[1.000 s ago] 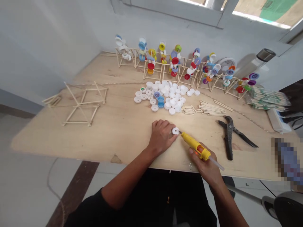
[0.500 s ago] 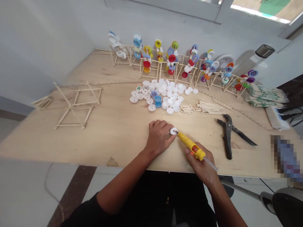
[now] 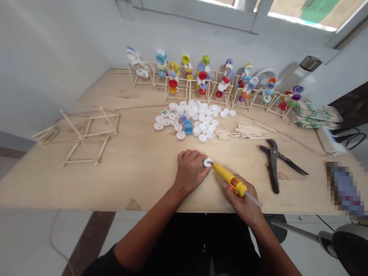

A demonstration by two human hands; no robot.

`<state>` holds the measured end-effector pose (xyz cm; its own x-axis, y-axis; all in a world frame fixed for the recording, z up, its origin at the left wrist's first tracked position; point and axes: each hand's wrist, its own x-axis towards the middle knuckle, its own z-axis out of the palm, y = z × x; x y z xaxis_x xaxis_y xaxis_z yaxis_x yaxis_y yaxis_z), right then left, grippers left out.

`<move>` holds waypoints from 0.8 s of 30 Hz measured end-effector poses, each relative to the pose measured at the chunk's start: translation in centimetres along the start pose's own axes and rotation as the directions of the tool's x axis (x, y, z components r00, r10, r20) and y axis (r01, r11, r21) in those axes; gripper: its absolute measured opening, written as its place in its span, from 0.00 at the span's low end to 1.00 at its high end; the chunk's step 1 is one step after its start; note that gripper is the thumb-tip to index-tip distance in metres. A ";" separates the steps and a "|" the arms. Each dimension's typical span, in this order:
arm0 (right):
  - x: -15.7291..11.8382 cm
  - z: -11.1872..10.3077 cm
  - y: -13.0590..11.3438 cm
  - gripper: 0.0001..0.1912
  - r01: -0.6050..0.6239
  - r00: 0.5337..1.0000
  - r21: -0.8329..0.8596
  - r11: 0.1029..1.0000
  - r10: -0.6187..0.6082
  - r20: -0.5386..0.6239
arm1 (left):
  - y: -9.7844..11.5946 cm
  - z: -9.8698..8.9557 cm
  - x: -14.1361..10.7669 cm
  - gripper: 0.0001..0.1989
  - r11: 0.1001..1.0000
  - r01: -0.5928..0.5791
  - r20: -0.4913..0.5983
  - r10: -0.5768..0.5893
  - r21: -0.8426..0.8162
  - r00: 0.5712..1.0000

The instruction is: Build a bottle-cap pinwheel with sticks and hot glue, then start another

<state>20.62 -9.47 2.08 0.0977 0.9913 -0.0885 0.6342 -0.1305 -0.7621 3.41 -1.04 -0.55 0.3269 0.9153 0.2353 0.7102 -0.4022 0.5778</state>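
My left hand (image 3: 190,172) rests on the plywood tabletop (image 3: 129,184), and its fingertips pinch a white bottle cap with a central hole (image 3: 208,162). My right hand (image 3: 243,203) grips a yellow hot glue gun (image 3: 228,179), with a clear glue stick (image 3: 254,200) sticking out of its back end. The gun's nozzle touches or nearly touches the cap's edge. The fingers of my left hand hide the cap's far side.
A heap of loose white bottle caps (image 3: 195,124) lies ahead of my hands. Wooden sticks (image 3: 247,132) and black-handled pliers (image 3: 272,165) lie to the right. Stick frames with colourful caps (image 3: 202,78) line the back edge, and a bare stick frame (image 3: 89,138) lies left.
The view has drifted, so the table's contents sit further left in the picture. Both hands keep their hold, with the gun's nozzle still at the white cap.
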 end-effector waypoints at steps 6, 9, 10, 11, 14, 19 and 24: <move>-0.2 -0.3 0.5 0.14 -0.063 0.998 0.231 0.971 0.062 0.012 | 0.0 -0.1 0.0 0.08 0.999 -0.025 -0.003 0.025 0.023 1.000; -0.2 -0.7 0.8 0.15 -0.106 0.994 0.371 0.923 0.105 0.023 | 0.1 -0.1 0.0 0.08 0.998 -0.030 -0.002 0.030 0.050 1.000; -0.2 -0.9 0.9 0.16 -0.123 0.992 0.412 0.903 0.126 0.021 | 0.1 -0.1 0.0 0.08 0.998 -0.032 0.000 0.032 0.057 0.999; -0.2 -1.0 1.1 0.17 -0.141 0.989 0.445 0.884 0.148 0.018 | 0.1 -0.1 0.0 0.09 0.997 -0.034 0.001 0.034 0.063 0.999; -0.4 -1.3 1.4 0.20 -0.165 0.981 0.520 0.838 0.196 -0.004 | 0.1 -0.1 -0.1 0.10 0.997 -0.041 0.006 0.041 0.059 0.999; -0.7 -1.5 1.9 0.19 -0.170 0.973 0.600 0.782 0.231 -0.026 | 0.1 -1.4 0.5 0.13 0.999 -0.004 -0.011 0.004 -0.047 1.000; -0.7 -1.5 2.4 0.18 -0.150 0.981 0.644 0.750 0.191 0.006 | 1.0 -3.0 4.4 0.07 0.994 -0.098 -0.068 0.094 -0.052 0.993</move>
<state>23.21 -10.50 1.30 0.2127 0.9481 -0.2365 -0.0331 -0.2349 -0.9715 3.69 2.63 3.46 0.3496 0.8727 0.3409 0.6414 -0.4882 0.5918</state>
